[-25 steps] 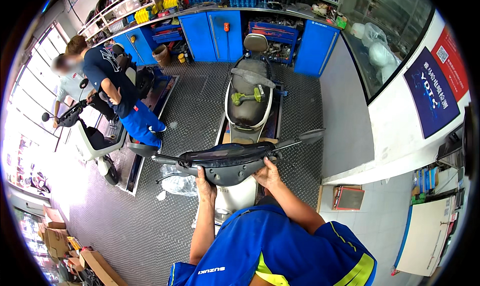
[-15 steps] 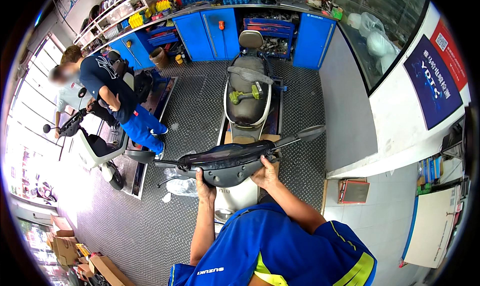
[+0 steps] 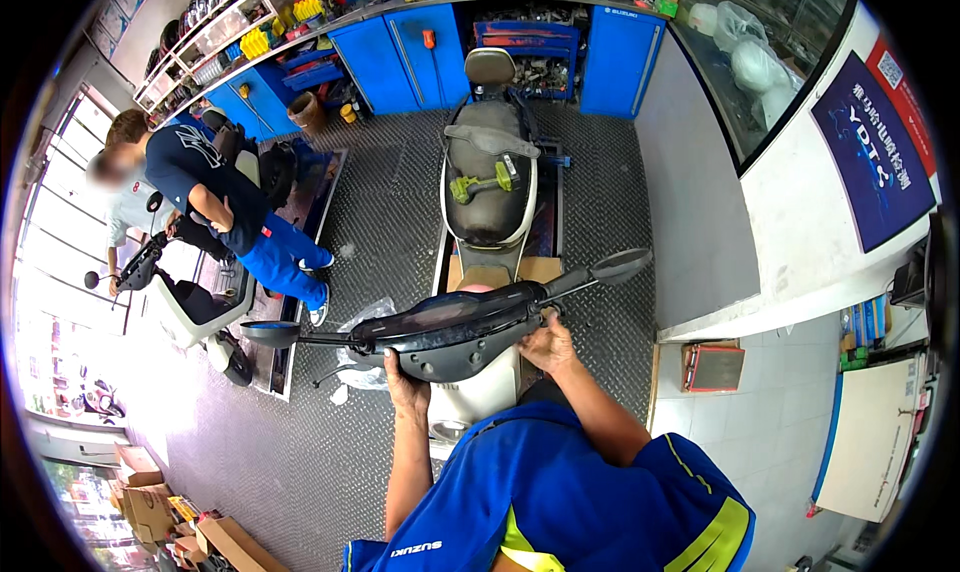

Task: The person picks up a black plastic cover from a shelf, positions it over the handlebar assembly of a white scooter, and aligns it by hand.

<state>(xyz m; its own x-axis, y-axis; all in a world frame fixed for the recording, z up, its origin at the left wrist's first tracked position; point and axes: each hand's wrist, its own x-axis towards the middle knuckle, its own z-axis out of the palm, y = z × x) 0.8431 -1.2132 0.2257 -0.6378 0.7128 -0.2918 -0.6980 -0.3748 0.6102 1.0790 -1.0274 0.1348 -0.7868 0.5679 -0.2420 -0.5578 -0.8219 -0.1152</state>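
A black and grey scooter handlebar cover (image 3: 462, 350) is in front of me, a mirror on each side. My left hand (image 3: 408, 384) grips its lower left edge, thumb up on the grey face and fingers out of sight beneath. At the right end, my right hand (image 3: 547, 346) is closed at the cover's edge near the handlebar; the fingertips are partly hidden. The left mirror (image 3: 270, 334) and the right mirror (image 3: 622, 265) stick out on their stalks. Below the cover shows the scooter's white front panel (image 3: 478, 397).
A green cordless power tool (image 3: 482, 184) lies on the scooter's dark seat (image 3: 490, 222). At the left, a person in dark blue (image 3: 215, 177) and another person stand by a white scooter (image 3: 185, 307). Blue cabinets (image 3: 400, 62) line the back. Clear plastic wrap (image 3: 368, 372) lies on the floor.
The cover has tilted, its left side now lower. My right hand has shifted outward and down along its right end, while my left hand keeps its hold.
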